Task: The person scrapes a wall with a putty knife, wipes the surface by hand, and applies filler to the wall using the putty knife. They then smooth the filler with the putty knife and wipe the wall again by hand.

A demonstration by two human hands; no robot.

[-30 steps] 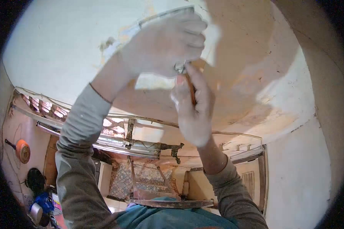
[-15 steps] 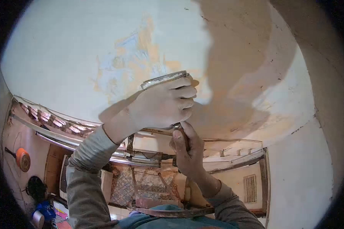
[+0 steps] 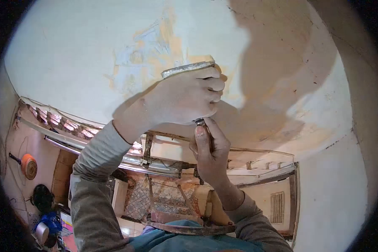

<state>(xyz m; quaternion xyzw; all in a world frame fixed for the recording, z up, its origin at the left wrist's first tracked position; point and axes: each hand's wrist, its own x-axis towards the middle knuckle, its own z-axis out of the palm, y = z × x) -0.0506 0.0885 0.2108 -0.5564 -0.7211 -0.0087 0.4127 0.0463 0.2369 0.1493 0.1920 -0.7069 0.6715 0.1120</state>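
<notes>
Stretched up against the pale plastered surface, my left hand point(image 3: 185, 94) looks coated in whitish dust. Its fingers curl round the right end of a wide, flat tool point(image 3: 188, 68), whose long grey edge is smeared with white; the rest lies hidden under the palm. Just below, my right hand point(image 3: 211, 153) grips a short dark handle point(image 3: 205, 132), thumb laid along it. A metal neck point(image 3: 199, 122) tops the handle and meets the lower side of my left hand; I cannot tell whether it joins the flat tool. Above the tool spreads a patch of orange and bluish-white filler point(image 3: 149, 52).
A ladder point(image 3: 189, 230) stands below, against my waist. Pipes and a rail point(image 3: 164, 169) run behind my forearms. An orange round pan point(image 3: 28, 166) hangs at the left, above a blue object point(image 3: 51, 222). A framed door panel point(image 3: 277, 206) is at the lower right.
Both hands and the flat tool have shifted up and slightly right in view, nearer the top of the filler patch. The camera view has also moved a little. Both grips stay the same.
</notes>
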